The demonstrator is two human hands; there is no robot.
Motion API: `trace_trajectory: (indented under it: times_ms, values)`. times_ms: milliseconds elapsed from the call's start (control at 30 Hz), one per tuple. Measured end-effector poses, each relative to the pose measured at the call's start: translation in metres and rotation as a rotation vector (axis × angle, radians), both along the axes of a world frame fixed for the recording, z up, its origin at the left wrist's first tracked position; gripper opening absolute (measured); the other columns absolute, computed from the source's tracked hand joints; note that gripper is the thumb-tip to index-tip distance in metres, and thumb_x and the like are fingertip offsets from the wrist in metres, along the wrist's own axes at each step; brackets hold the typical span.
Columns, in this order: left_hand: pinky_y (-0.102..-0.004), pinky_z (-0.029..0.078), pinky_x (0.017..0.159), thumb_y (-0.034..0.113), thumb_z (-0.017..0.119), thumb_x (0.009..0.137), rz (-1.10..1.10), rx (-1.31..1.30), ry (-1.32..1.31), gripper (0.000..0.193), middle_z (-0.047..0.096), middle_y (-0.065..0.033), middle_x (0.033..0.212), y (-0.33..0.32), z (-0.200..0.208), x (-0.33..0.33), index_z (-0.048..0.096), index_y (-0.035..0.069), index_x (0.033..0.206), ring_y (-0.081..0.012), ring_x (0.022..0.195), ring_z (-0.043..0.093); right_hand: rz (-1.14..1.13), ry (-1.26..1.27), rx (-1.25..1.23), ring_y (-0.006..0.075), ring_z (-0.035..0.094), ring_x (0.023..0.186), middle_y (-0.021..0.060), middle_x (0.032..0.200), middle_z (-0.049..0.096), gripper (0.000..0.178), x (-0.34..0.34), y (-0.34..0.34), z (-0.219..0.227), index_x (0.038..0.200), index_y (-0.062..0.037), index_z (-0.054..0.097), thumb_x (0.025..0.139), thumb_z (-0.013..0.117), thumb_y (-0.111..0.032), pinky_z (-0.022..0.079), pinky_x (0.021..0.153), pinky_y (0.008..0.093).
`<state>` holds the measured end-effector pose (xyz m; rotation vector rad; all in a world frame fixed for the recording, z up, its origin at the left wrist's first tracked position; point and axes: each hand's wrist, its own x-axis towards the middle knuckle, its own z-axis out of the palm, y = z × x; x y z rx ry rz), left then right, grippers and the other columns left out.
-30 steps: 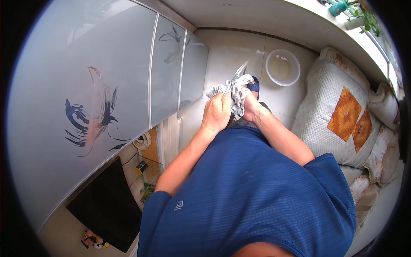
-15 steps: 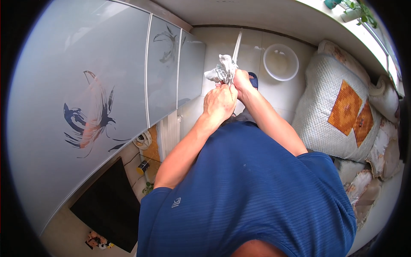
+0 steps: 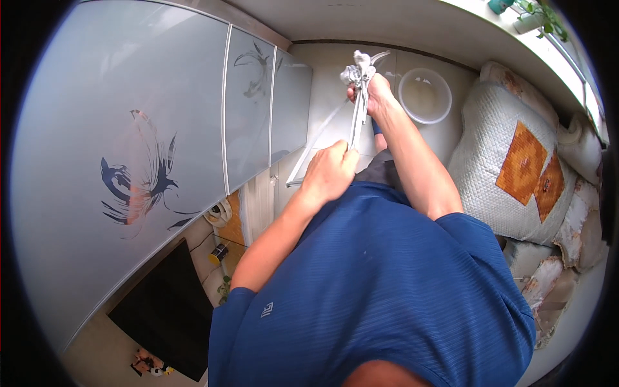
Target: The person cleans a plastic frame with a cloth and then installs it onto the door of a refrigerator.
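Note:
My right hand (image 3: 377, 92) is closed around a crumpled grey-white cloth (image 3: 356, 72), held out in front of me above the floor. Long, narrow white strips (image 3: 358, 119) run down from the bunch toward my body. Nearer to me, my left hand (image 3: 330, 169) is closed on the lower end of these strips, which look taut between my hands. Another thin white length (image 3: 316, 135) slants down to the left of them and bends beside my left hand. Whether it is part of the cloth, I cannot tell.
A round, translucent plastic tub (image 3: 401, 97) stands on the tiled floor to the right. Beyond it is a quilted pale sofa cover (image 3: 480, 155) with orange patches. Tall grey glossy cabinet doors (image 3: 71, 148) line the left. Potted plants (image 3: 548, 19) sit on the sill at upper right.
My hands have moved apart: the right went forward with the bunched cloth, the left back toward my body. White strips now stretch between them, and a slanting white length shows at the left.

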<state>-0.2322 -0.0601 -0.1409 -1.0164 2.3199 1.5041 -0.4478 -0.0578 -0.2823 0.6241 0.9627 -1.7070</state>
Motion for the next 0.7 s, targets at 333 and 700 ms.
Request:
trace_trajectory:
  times_ms: [333,700]
  values:
    - [-0.0371,0.045,0.048,0.048,0.049,0.112,0.263,0.412,-0.107,0.051,0.057,-0.0086,0.065,-0.017,-0.031,-0.035,0.061,0.001,0.099,-0.0182,0.053,0.056,0.151,0.012,0.028,0.014,0.05,0.047,0.0063,0.068,0.06,0.03,0.021,-0.015,0.013,0.093,-0.0056,0.064,0.105,0.069,-0.032,0.042,0.038,0.0307]
    - [-0.0594,0.053,0.082,0.035,0.048,0.111,-0.148,-0.178,-0.146,0.046,0.07,-0.0341,0.093,-0.011,-0.012,-0.035,0.068,-0.006,0.104,-0.0565,0.095,0.069,-0.024,-0.049,0.231,0.0176,0.047,0.04,0.0104,0.065,0.06,0.019,-0.014,-0.029,-0.03,0.092,-0.0033,0.065,0.103,0.058,-0.016,0.036,0.033,0.0323]
